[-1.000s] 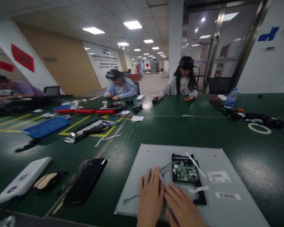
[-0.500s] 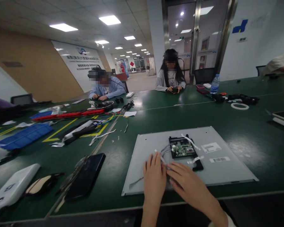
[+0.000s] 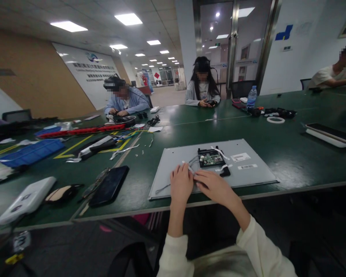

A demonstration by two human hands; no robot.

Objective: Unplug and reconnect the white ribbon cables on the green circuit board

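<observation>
A flat grey panel (image 3: 265, 169) lies on the table in front of me. On it sits a black bracket (image 3: 225, 169) with a green circuit board (image 3: 212, 159), held at places by strips of white tape (image 3: 220, 153). A thin grey cable (image 3: 162, 189) runs from the board under my hands. My left hand (image 3: 181, 182) rests on the panel over the cable, fingers stretched out beside a white tape piece (image 3: 187, 164). My right hand (image 3: 215, 186) reaches in from the right, fingers extended and apart, close to the left fingertips. Whatever lies beneath the fingers is hidden.
Left of the panel lie a black phone (image 3: 109, 186), a computer mouse (image 3: 62, 193) and a white device (image 3: 27, 200). Farther off are a blue tray (image 3: 31, 152), a water bottle (image 3: 252, 97) and a white ring (image 3: 275, 120). Co-workers sit around the table.
The view has tilted down and back, so the panel looks smaller and higher, and my sleeves now show. Both hands stay at the same spot on the panel's cable.
</observation>
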